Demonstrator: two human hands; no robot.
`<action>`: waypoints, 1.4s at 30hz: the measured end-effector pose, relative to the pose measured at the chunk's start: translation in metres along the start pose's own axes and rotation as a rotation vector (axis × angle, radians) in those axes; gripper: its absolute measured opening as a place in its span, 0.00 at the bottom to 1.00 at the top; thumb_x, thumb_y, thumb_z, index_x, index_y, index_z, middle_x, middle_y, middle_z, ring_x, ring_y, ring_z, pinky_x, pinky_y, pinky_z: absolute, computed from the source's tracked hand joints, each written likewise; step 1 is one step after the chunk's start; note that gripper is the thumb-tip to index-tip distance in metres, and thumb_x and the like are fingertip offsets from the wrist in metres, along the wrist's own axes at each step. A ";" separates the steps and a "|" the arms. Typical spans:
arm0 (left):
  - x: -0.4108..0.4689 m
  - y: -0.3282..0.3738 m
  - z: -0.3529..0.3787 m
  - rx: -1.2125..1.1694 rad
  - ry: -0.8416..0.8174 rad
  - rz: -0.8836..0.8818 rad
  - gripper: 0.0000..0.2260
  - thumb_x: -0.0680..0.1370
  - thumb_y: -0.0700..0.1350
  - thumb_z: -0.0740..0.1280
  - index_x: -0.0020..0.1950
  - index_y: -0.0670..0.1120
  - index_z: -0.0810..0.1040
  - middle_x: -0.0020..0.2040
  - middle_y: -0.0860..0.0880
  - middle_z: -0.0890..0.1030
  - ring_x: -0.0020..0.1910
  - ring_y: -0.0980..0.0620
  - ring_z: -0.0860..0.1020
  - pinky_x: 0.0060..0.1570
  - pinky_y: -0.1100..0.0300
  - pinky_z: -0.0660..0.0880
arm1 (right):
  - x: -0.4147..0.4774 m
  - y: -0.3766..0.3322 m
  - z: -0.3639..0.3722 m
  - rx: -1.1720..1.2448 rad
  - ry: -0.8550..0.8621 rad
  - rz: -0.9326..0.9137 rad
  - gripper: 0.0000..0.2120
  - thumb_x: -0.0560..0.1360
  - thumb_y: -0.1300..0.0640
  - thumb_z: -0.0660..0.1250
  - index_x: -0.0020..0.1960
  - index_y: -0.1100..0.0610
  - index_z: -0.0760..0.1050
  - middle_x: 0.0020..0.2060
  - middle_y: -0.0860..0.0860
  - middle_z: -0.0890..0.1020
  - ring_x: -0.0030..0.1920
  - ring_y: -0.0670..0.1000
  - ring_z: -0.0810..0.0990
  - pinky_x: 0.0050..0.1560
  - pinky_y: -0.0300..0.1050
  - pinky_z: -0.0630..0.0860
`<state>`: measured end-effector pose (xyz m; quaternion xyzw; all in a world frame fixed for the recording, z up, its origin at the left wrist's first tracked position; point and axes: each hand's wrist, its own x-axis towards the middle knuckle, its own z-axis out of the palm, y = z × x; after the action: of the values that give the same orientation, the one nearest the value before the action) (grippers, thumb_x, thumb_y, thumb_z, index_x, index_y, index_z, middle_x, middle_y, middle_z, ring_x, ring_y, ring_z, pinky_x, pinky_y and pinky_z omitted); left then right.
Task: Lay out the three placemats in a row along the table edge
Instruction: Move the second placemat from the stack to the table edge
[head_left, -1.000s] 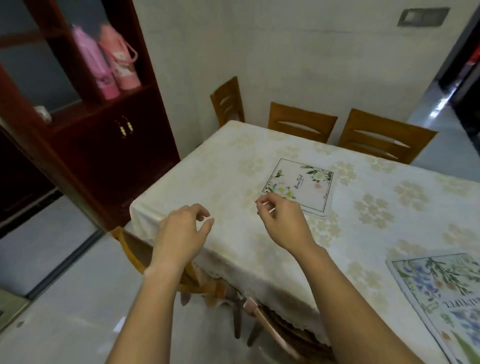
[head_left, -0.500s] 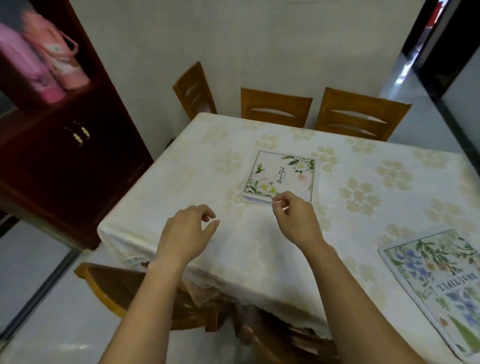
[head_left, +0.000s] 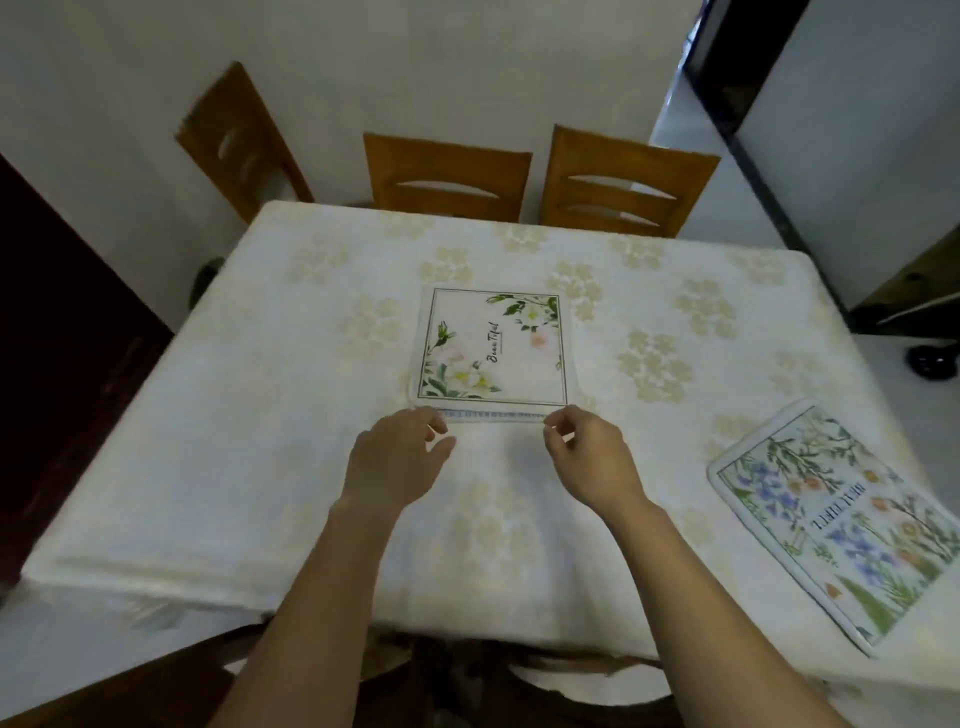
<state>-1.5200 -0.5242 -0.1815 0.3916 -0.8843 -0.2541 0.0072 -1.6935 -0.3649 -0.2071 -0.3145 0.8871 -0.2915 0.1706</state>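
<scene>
At the near edge of the stack (head_left: 491, 349), mid-table, your left hand (head_left: 397, 460) and right hand (head_left: 589, 460) hover with fingers curled and slightly apart; neither grips anything, though your fingertips sit just beside the stack's near corners. Two mats show there: a white floral one on top, and a strip of another peeking out beneath. A third mat (head_left: 841, 514) lies flat at the near right, well apart. Three chairs (head_left: 447, 176) stand beyond the table (head_left: 260, 415).

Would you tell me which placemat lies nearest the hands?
The white rose-bordered placemat at the table's centre; the blue-flowered placemat lies far right.
</scene>
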 end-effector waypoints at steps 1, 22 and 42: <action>0.010 -0.003 0.005 -0.010 -0.010 -0.002 0.11 0.78 0.56 0.66 0.56 0.53 0.78 0.54 0.54 0.81 0.53 0.50 0.79 0.54 0.52 0.76 | 0.003 0.002 0.003 -0.009 -0.009 0.013 0.09 0.78 0.52 0.64 0.55 0.53 0.79 0.48 0.48 0.83 0.44 0.50 0.81 0.42 0.42 0.73; 0.217 -0.024 0.157 -0.057 0.100 -0.458 0.53 0.70 0.76 0.58 0.81 0.41 0.44 0.81 0.42 0.46 0.80 0.44 0.46 0.77 0.46 0.45 | 0.182 0.093 0.110 -0.160 0.193 0.452 0.40 0.69 0.28 0.64 0.69 0.54 0.64 0.68 0.58 0.66 0.67 0.61 0.63 0.66 0.60 0.62; 0.184 -0.021 0.116 -0.573 0.393 -0.260 0.21 0.78 0.45 0.68 0.69 0.58 0.70 0.55 0.50 0.79 0.53 0.53 0.78 0.53 0.59 0.75 | 0.142 0.083 0.062 0.051 0.254 0.128 0.10 0.80 0.49 0.62 0.48 0.56 0.67 0.39 0.54 0.76 0.41 0.59 0.76 0.39 0.51 0.69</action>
<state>-1.6576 -0.6129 -0.3265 0.5243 -0.7018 -0.4100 0.2538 -1.8071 -0.4317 -0.3241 -0.2136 0.9120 -0.3402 0.0829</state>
